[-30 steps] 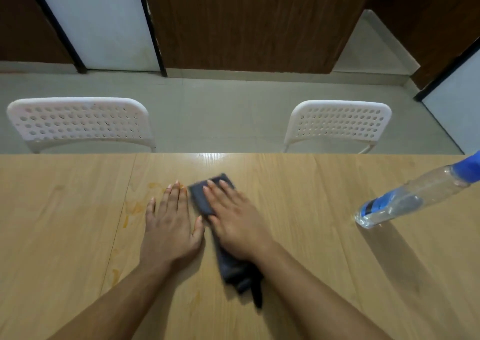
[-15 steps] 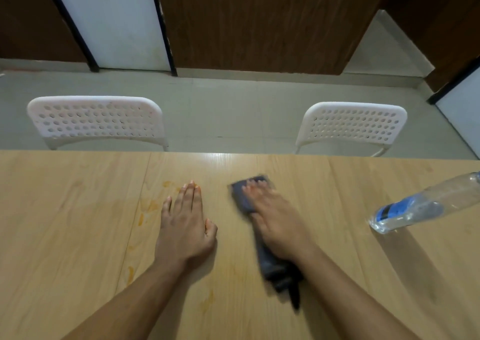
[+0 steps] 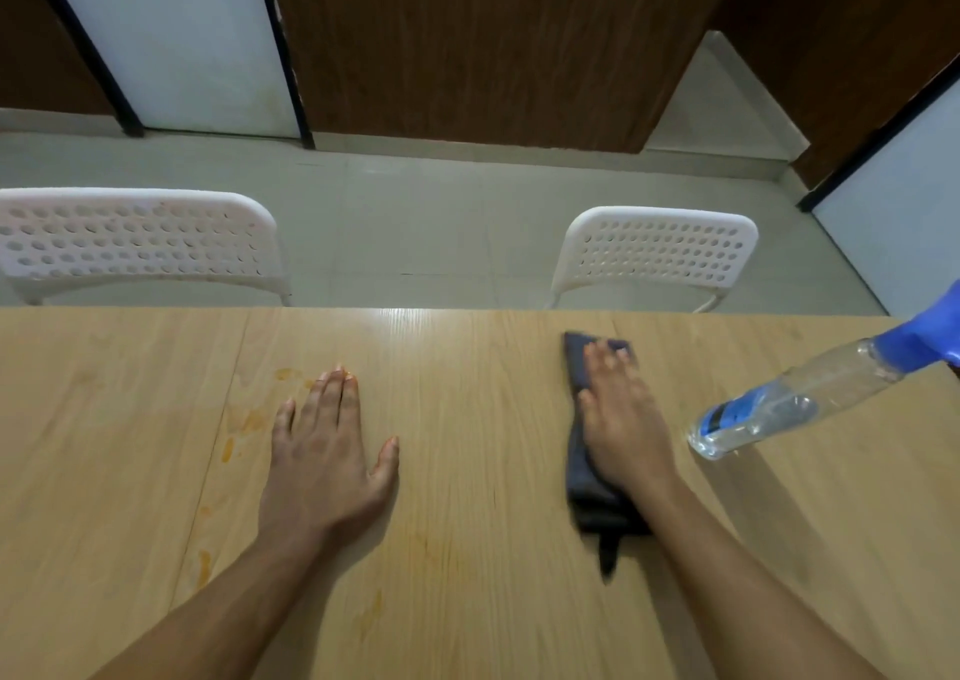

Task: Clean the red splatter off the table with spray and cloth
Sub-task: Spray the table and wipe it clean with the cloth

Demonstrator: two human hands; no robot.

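Faint orange-red smears [image 3: 244, 419] mark the light wooden table [image 3: 467, 601] left of my left hand, with more traces nearer the front. My left hand [image 3: 327, 451] lies flat on the table with straight fingers, holding nothing. My right hand [image 3: 618, 419] presses flat on a dark grey cloth [image 3: 582, 482], which lies stretched lengthwise under it, right of centre. A clear spray bottle [image 3: 789, 399] with a blue head stands just right of that hand, apart from it.
Two white perforated chairs [image 3: 135, 243] [image 3: 654, 256] stand behind the table's far edge. Beyond them are a grey floor, brown wall panels and white panels.
My right hand has slid the cloth to the right, away from my left hand and toward the spray bottle. My left hand has stayed flat in place.
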